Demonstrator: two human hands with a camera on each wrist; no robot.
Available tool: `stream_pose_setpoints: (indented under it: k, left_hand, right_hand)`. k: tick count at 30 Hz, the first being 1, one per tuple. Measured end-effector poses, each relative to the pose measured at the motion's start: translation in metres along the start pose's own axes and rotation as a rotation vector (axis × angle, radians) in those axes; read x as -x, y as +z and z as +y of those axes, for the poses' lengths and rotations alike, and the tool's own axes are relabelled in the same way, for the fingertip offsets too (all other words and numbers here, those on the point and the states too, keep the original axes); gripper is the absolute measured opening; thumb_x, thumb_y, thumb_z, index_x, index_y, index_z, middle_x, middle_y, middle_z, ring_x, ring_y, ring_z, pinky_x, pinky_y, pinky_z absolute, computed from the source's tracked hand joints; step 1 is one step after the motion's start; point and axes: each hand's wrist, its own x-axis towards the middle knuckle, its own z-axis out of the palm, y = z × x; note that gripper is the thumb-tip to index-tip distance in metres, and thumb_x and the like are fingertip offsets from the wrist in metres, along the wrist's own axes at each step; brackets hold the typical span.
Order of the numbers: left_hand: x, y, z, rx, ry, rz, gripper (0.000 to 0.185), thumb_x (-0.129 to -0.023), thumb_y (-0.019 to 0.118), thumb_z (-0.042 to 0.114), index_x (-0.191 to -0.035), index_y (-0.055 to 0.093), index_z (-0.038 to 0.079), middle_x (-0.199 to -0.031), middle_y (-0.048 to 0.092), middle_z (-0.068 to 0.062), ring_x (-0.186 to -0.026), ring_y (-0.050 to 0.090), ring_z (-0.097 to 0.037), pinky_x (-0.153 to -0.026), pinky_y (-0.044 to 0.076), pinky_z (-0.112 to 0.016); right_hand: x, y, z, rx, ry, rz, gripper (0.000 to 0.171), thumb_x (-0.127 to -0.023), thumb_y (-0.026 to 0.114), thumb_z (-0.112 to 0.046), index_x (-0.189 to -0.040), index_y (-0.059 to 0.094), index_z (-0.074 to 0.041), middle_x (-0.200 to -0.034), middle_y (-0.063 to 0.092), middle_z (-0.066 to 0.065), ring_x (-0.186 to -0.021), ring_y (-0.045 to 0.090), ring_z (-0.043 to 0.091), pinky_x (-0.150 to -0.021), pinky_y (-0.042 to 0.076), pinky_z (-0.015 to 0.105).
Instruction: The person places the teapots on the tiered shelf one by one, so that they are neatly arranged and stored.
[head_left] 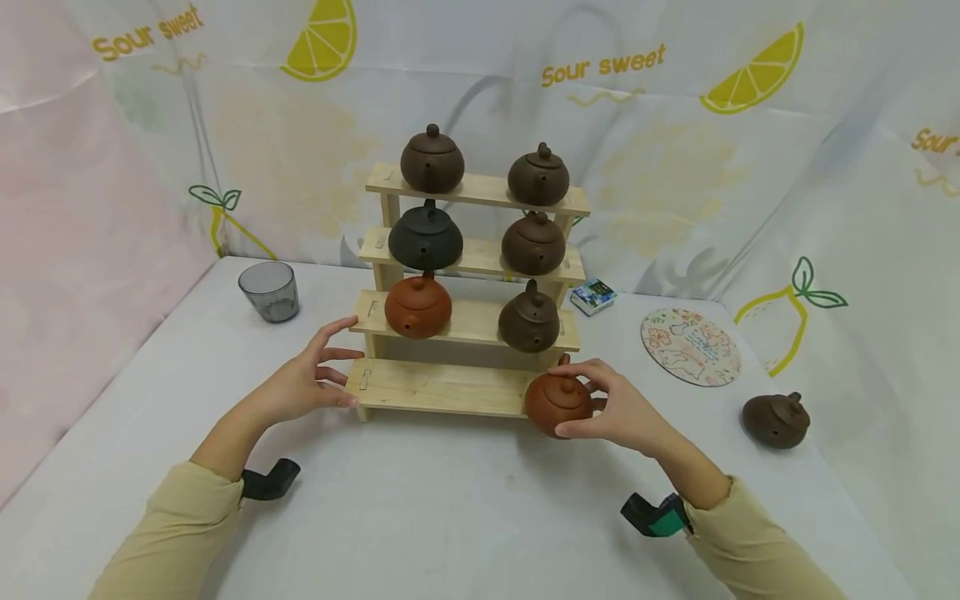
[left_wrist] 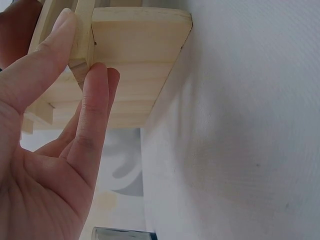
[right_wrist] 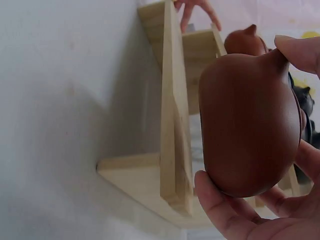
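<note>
My right hand (head_left: pixel 618 408) grips a reddish-brown clay teapot (head_left: pixel 557 403) at the right end of the wooden display stand's (head_left: pixel 442 385) lowest tier. In the right wrist view the teapot (right_wrist: pixel 247 125) is tilted on its side in the picture, fingers round its body and a digit at its pointed part; its base is close over the board. My left hand (head_left: pixel 303 382) is at the stand's left end. In the left wrist view, its digits pinch the end of a board (left_wrist: pixel 82 42) from both sides.
Teapots stand in pairs on the upper tiers, among them an orange-red one (head_left: pixel 417 307) and a dark grey one (head_left: pixel 425 237). A grey glass cup (head_left: pixel 272 292) stands left. At right are a small box (head_left: pixel 593 297), a round patterned mat (head_left: pixel 691 347) and a brown teapot (head_left: pixel 776 420).
</note>
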Motion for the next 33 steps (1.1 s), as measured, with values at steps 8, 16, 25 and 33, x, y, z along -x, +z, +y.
stream_pose_setpoints:
  k: [8,16,25,33]
  left_hand:
    - [0.001,0.000,-0.001,-0.008,0.002,0.003,0.110,-0.070,0.080,0.002,-0.148,0.008,0.032,-0.135,0.041,-0.027,-0.094,0.058,-0.030,-0.074,0.049,-0.034]
    - [0.000,0.000,0.000,-0.011,0.004,-0.002,0.110,-0.070,0.080,0.004,-0.148,0.008,0.033,-0.136,0.041,-0.026,-0.096,0.059,-0.030,-0.075,0.049,-0.034]
    - [0.000,0.000,0.001,-0.007,0.008,-0.004,0.110,-0.070,0.080,0.003,-0.148,0.008,0.032,-0.136,0.040,-0.026,-0.095,0.059,-0.030,-0.074,0.050,-0.034]
    - [0.000,0.000,0.000,-0.002,0.022,-0.004,0.110,-0.070,0.080,0.002,-0.148,0.008,0.031,-0.135,0.041,-0.027,-0.095,0.059,-0.030,-0.074,0.050,-0.033]
  right_hand:
    - [-0.017,0.025,-0.009,-0.037,-0.052,-0.058,0.062,-0.069,0.083,-0.019,-0.125,0.058,-0.014,-0.115,0.048,0.007,-0.098,0.047,0.027,-0.080,0.049,0.037]
    - [-0.036,0.048,-0.020,-0.059,-0.097,-0.084,0.061,-0.068,0.083,-0.017,-0.124,0.059,-0.014,-0.116,0.048,0.007,-0.101,0.049,0.023,-0.081,0.049,0.034]
    - [-0.058,0.073,-0.031,-0.059,-0.113,-0.087,0.061,-0.068,0.083,-0.018,-0.124,0.060,-0.013,-0.113,0.049,0.005,-0.096,0.050,0.020,-0.078,0.048,0.032]
    - [-0.077,0.095,-0.041,0.031,-0.179,-0.096,0.064,-0.066,0.085,-0.023,-0.125,0.061,-0.018,-0.114,0.051,-0.001,-0.103,0.049,0.012,-0.084,0.042,0.032]
